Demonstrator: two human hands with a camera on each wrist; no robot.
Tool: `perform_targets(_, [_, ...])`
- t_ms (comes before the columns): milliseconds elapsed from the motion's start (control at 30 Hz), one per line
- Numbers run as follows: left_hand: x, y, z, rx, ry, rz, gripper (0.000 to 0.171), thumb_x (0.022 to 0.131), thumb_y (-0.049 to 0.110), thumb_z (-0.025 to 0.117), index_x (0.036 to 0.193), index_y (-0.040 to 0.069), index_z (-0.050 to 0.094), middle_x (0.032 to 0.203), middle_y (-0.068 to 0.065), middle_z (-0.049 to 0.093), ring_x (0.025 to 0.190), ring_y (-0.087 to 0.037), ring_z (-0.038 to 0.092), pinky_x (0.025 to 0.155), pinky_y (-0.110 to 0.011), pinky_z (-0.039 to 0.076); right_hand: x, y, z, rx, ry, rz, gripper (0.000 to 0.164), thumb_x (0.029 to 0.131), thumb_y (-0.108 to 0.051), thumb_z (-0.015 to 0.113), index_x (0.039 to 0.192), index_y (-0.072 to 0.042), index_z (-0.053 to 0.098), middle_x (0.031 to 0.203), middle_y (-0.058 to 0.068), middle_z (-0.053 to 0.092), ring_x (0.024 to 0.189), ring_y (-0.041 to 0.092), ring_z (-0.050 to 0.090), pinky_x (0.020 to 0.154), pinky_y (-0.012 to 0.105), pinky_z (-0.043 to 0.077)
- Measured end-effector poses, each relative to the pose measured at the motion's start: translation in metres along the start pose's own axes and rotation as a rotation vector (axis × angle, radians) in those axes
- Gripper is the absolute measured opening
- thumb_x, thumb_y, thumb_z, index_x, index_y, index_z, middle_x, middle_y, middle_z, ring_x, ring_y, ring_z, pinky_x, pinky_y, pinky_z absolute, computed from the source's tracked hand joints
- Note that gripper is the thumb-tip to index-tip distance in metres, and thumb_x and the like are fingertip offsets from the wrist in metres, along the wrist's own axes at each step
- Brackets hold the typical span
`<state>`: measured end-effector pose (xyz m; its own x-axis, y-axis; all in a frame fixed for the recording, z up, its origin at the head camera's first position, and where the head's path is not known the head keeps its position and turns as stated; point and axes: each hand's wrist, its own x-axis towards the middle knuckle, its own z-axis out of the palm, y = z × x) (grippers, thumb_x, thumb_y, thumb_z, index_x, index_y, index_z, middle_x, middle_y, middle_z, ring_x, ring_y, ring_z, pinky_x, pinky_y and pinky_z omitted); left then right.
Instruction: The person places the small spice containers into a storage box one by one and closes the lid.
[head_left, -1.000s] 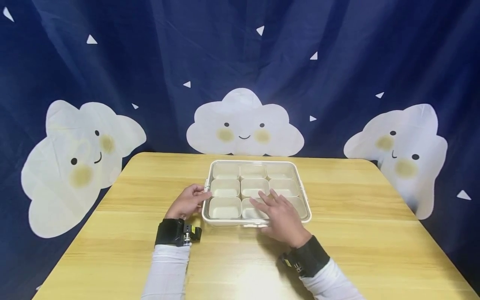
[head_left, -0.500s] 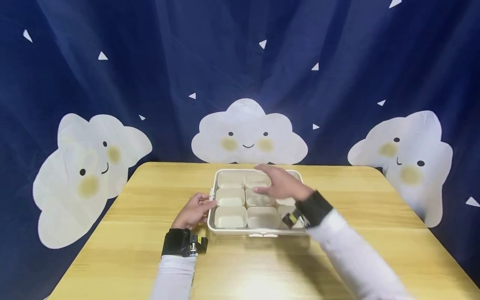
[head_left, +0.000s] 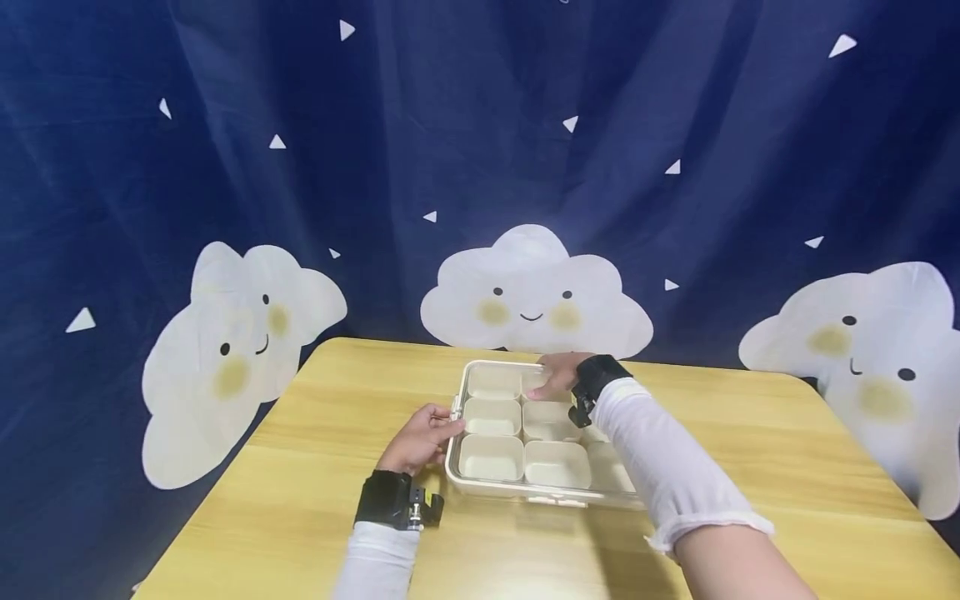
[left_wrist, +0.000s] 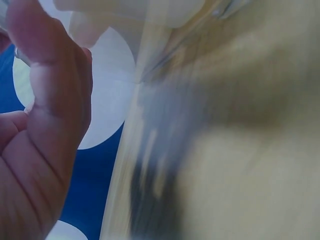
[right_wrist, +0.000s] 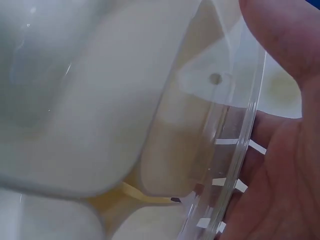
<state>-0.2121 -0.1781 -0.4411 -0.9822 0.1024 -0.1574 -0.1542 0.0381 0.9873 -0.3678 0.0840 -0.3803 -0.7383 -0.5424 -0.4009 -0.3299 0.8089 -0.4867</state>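
Note:
A rectangular divided storage box [head_left: 487,482] with a white rim, side clips and several cream compartment cups [head_left: 491,458] sits on the wooden table. In the head view, my left hand [head_left: 418,439] holds its left edge, thumb over the rim beside the clip and fingers at the side. My right hand [head_left: 562,372] reaches across and grips the far edge. The right wrist view shows the box's clear plastic edge [right_wrist: 240,145] between the thumb and fingers of that hand. My right sleeve hides the box's right side.
The yellowish wooden table [head_left: 300,500] extends around the box on every side. Behind it hangs a dark blue curtain [head_left: 480,125] printed with smiling clouds and small white triangles. Black straps with small cameras are worn on both wrists.
My right hand has lifted from the box's front right, crossed over the top and taken hold of the far edge. The left hand stays at the left edge. The head view has shifted.

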Motion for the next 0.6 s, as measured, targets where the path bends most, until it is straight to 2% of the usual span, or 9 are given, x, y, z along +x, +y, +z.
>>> perform_targets(67, [0.0,0.001,0.001,0.005,0.003,0.0,0.039,0.095,0.014,0.062,0.121,-0.006,0.042,0.1,-0.016,0.063,0.072,-0.016,0.06,0.056,-0.027,0.052,-0.001,0.001,0.0,0.006,0.008,0.021,0.09,0.077,-0.051,0.076,0.143,-0.002,0.039,0.137,0.017,0.05,0.126,0.034,0.046,0.104,0.048,0.037])
perform_targets(133, [0.001,0.001,0.002,0.014,0.013,-0.01,0.039,0.095,0.015,0.063,0.122,-0.005,0.043,0.1,-0.015,0.063,0.071,-0.016,0.059,0.055,-0.026,0.049,-0.004,0.003,0.0,-0.014,0.027,-0.004,0.092,0.079,-0.051,0.074,0.146,-0.002,0.035,0.141,0.02,0.046,0.128,0.037,0.044,0.105,0.05,0.035])
perform_targets(167, [0.001,0.001,0.004,0.019,0.019,-0.016,0.04,0.094,0.016,0.063,0.123,-0.004,0.044,0.099,-0.014,0.063,0.071,-0.016,0.059,0.054,-0.025,0.048,-0.006,0.005,0.0,-0.029,0.062,-0.025,0.091,0.081,-0.052,0.072,0.148,-0.002,0.033,0.142,0.022,0.044,0.13,0.038,0.042,0.106,0.051,0.034])
perform_targets(267, [0.004,0.001,0.004,0.02,0.036,-0.026,0.041,0.094,0.018,0.064,0.124,-0.003,0.045,0.098,-0.014,0.064,0.069,-0.016,0.059,0.053,-0.025,0.047,-0.014,0.006,0.0,-0.023,0.232,-0.082,0.083,0.088,-0.049,0.064,0.149,-0.002,0.032,0.145,0.025,0.041,0.134,0.04,0.037,0.109,0.051,0.029])
perform_targets(400, [0.006,0.003,0.003,0.025,0.037,-0.039,0.043,0.095,0.019,0.063,0.128,-0.002,0.044,0.098,-0.014,0.065,0.071,-0.017,0.061,0.057,-0.027,0.051,-0.041,0.0,-0.003,0.074,0.45,-0.173,0.063,0.096,-0.038,0.059,0.142,0.001,0.042,0.141,0.024,0.046,0.13,0.04,0.042,0.107,0.049,0.032])
perform_targets(500, [0.007,0.004,0.0,0.072,0.021,-0.037,0.045,0.097,0.021,0.059,0.131,-0.005,0.043,0.104,-0.02,0.064,0.078,-0.023,0.064,0.066,-0.032,0.055,-0.068,-0.001,-0.003,0.139,0.562,-0.169,0.055,0.096,-0.033,0.059,0.138,0.0,0.048,0.138,0.022,0.05,0.127,0.039,0.046,0.105,0.049,0.036])
perform_targets(600, [0.006,0.006,-0.003,0.154,0.019,-0.034,0.056,0.099,0.028,0.057,0.139,-0.006,0.038,0.124,-0.029,0.056,0.1,-0.035,0.063,0.083,-0.041,0.053,-0.092,0.003,0.0,0.221,0.673,-0.131,0.046,0.097,-0.03,0.058,0.132,-0.001,0.053,0.132,0.02,0.055,0.123,0.038,0.049,0.102,0.05,0.038])
